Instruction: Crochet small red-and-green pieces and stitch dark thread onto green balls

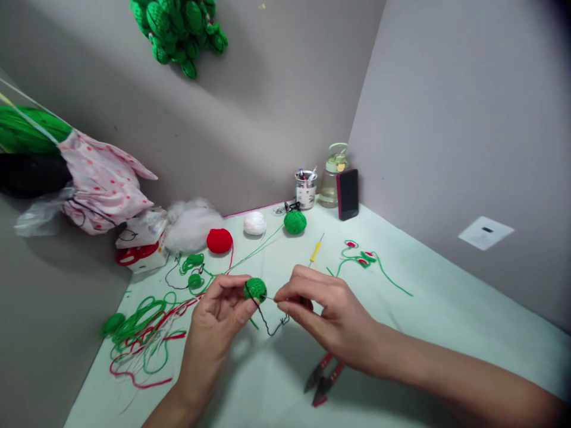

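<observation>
Okay, green crocheted piece (255, 289) sits above the table (272, 392), pinched in the left hand (218, 309) between thumb and fingers, black yarn (264, 320) across its face and trailing below. Right hand (321, 303) has a narrow fingertip grip on a thin needle (269, 298) at the piece's right edge; can't tell how deep it goes. Step in hand looks like stitching black yarn on; next move probably calls for steady left hold and a careful needle draw, no snagging. Counts outward: one pair of snips (325, 380) under the right forearm, one yellow-handled hook (316, 251), three small red-centred pieces (351, 244) at right, three yarn balls behind: red ball (219, 241), white ball (254, 223), green ball (295, 222); one phone (348, 195), one bottle (329, 189), one pen cup (306, 195).
</observation>
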Available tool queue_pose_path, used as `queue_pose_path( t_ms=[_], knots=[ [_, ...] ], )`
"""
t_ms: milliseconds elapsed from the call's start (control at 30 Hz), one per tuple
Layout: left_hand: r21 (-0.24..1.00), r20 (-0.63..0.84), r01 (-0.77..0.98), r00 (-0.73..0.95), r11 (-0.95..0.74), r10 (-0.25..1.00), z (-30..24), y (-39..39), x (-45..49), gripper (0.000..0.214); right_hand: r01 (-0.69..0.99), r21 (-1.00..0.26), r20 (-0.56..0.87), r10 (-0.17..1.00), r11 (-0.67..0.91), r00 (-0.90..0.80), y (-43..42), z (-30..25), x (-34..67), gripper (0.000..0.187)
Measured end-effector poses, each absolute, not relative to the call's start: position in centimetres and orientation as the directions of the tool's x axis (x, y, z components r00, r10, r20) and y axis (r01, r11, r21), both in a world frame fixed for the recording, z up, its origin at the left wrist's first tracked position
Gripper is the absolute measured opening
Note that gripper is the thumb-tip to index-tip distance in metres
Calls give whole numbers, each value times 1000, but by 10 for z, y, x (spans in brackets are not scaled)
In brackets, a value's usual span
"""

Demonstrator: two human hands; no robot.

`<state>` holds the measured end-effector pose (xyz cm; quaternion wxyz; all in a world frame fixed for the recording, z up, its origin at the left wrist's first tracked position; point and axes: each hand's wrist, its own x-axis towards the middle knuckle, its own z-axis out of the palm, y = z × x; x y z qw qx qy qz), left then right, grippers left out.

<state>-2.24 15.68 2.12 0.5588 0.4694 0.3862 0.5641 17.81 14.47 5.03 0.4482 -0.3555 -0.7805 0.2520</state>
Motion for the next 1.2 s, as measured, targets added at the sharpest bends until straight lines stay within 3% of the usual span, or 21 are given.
queue_pose_path(
  t_ms=[333, 567, 1200],
  knots=[
    [932, -74, -348, 96, 103, 993, 21, 148, -13, 31, 80, -939, 299, 909, 335, -289, 153, 41, 171, 11],
    [949, -68, -306, 50, 80, 996, 23, 150, -15, 34, 126, -929, 301, 909, 347, -288, 155, 37, 174, 12],
    [913, -106, -391, 56, 119, 993, 27, 149, -16, 27, -72, -966, 260, 911, 250, -319, 160, 24, 172, 19]
  ],
)
